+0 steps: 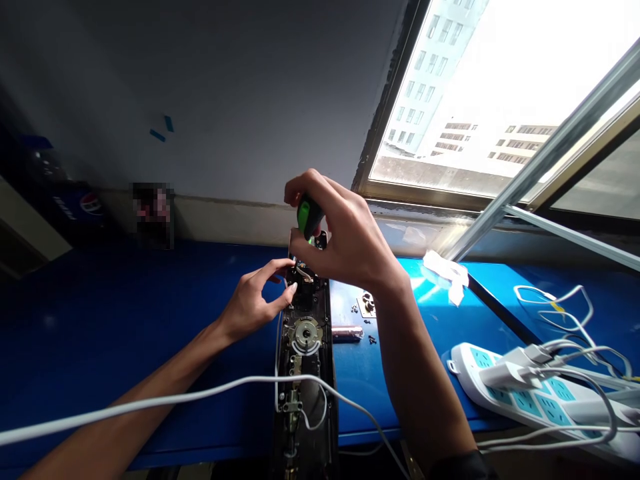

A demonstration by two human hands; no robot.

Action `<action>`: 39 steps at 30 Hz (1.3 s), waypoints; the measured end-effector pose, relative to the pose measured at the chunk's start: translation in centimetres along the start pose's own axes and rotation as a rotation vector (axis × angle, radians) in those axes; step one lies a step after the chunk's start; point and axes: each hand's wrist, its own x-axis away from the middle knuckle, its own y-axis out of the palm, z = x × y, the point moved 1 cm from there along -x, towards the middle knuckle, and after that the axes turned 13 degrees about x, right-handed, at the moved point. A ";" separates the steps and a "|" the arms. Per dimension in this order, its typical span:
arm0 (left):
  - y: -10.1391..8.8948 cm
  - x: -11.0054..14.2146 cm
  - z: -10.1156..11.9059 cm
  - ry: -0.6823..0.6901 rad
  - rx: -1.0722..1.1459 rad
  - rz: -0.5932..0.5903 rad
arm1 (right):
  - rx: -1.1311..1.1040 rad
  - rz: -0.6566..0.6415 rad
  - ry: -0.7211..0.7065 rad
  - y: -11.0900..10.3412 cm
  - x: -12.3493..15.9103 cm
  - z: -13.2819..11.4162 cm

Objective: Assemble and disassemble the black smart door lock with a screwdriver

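Note:
A long dark smart door lock body [305, 373] lies lengthwise on the blue table [150, 333], with a round brass-and-silver spindle plate [305, 333] on it. My right hand [345, 233] is shut on a green-and-black screwdriver [309, 217] above the lock's upper end, and the tip is hidden by my fingers. My left hand [255, 300] has its fingers apart, and they touch the lock's upper end beside thin wires [303, 272]. A white cable [200, 393] crosses over my left forearm and the lock.
Small black screws [355, 309], a small metal plate [367, 303] and a pinkish metal cylinder [347, 333] lie right of the lock. A white-and-teal power strip [530, 393] with plugs and tangled white cables sits at right. A window frame rises behind the table.

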 end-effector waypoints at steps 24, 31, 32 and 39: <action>0.0 0.1 0.0 0.000 -0.004 0.000 | -0.032 0.015 -0.003 0.1 0.1 0.2; 0.1 0.1 0.0 -0.001 -0.017 0.001 | -0.082 0.007 -0.005 0.1 0.1 0.5; 0.1 0.1 0.1 0.002 -0.027 0.008 | -0.084 0.015 -0.004 0.1 0.1 0.6; -0.1 0.2 0.4 0.186 -0.124 0.156 | -0.104 0.029 0.092 -2.1 0.1 0.1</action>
